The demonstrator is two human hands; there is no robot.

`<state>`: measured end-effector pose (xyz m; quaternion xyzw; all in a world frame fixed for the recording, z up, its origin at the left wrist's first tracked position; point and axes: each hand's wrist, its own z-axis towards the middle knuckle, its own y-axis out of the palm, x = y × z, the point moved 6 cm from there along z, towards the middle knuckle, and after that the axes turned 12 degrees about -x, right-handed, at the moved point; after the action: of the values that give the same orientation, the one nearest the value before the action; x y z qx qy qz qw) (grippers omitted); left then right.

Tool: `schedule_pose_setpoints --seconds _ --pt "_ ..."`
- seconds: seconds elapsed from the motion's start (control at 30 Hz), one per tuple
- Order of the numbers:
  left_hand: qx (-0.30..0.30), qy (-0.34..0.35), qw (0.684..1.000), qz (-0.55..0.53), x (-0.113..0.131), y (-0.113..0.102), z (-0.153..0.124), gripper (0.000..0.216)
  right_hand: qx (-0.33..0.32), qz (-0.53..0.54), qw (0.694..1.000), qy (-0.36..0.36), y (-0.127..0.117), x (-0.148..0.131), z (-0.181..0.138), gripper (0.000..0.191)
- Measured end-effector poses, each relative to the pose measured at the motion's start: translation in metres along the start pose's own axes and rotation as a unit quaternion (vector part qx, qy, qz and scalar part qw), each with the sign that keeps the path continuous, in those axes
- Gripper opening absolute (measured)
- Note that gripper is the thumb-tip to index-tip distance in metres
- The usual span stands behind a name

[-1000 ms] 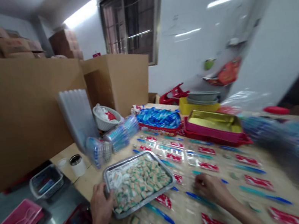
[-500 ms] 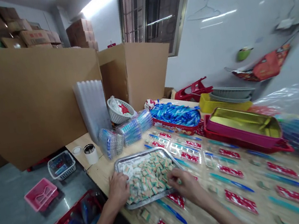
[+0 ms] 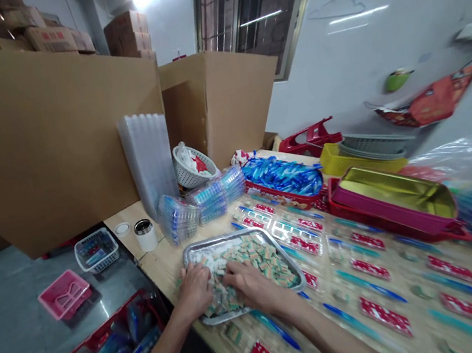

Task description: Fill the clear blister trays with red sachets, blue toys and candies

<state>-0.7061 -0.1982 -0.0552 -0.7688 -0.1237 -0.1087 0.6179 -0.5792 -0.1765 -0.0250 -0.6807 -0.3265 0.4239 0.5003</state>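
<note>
A metal tray point(image 3: 222, 238) at the table's near edge holds many small tan-and-green blocks point(image 3: 262, 260), with some white material at its left end. My left hand point(image 3: 197, 290) reaches over the tray's left side, fingers curled down among the blocks. Just right of it, my right hand point(image 3: 248, 284) is bent into the middle of the pile with closed fingers. Both sets of fingertips are hidden, so what they hold cannot be made out. Beside the tray, clear blister packs hold blue toothbrushes point(image 3: 369, 287) and red dotted cards point(image 3: 385, 316).
Behind the tray stand nested clear plastic shells point(image 3: 177, 217) and a white cup point(image 3: 145, 236). A red tray of blue toothbrushes point(image 3: 284, 174) and a gold-lined tray point(image 3: 397, 197) lie farther back. Left on the floor are a pink basket point(image 3: 64, 294) and a red crate point(image 3: 101, 328).
My right hand has moved left, from the tray's right side to its middle, close to my left hand. My left hand has shifted slightly inward over the blocks. The view has tilted slightly.
</note>
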Motion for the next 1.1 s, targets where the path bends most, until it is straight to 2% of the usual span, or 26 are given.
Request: schedule_pose_setpoints --seconds 0.13,0.27,0.37,0.43,0.5,0.67,0.73,0.93,1.1 --pt "0.005 0.015 1.0 -0.027 -0.001 0.001 0.001 0.017 0.028 0.034 0.999 -0.008 -0.004 0.0 -0.001 0.022" --pt "0.02 0.028 0.996 -0.077 -0.003 0.0 0.002 0.015 0.072 0.115 0.99 -0.029 -0.001 0.01 -0.004 0.026" --pt "0.041 0.04 0.989 -0.136 -0.007 -0.003 0.004 0.011 0.113 0.213 0.97 0.01 0.004 0.026 -0.007 0.026" --pt "0.052 0.049 0.98 -0.188 -0.01 -0.006 0.007 0.009 0.127 0.294 0.946 0.059 0.008 0.036 -0.006 0.021" --pt "0.059 0.059 0.966 -0.244 -0.012 -0.009 0.011 0.008 0.129 0.38 0.913 0.078 0.012 0.041 -0.001 0.015" --pt "0.053 0.084 0.924 -0.37 -0.014 -0.011 0.022 0.002 0.157 0.572 0.804 0.048 0.017 0.045 0.021 0.019" --pt "0.039 0.096 0.906 -0.41 -0.012 -0.009 0.025 0.007 0.161 0.601 0.782 0.045 0.019 0.047 0.028 0.021" --pt "0.011 0.112 0.864 -0.491 -0.012 -0.003 0.031 0.015 0.169 0.615 0.769 0.044 0.019 0.051 0.035 0.02" --pt "0.006 0.128 0.853 -0.506 -0.01 -0.004 0.032 0.019 0.179 0.606 0.773 0.048 0.025 0.052 0.042 0.018"
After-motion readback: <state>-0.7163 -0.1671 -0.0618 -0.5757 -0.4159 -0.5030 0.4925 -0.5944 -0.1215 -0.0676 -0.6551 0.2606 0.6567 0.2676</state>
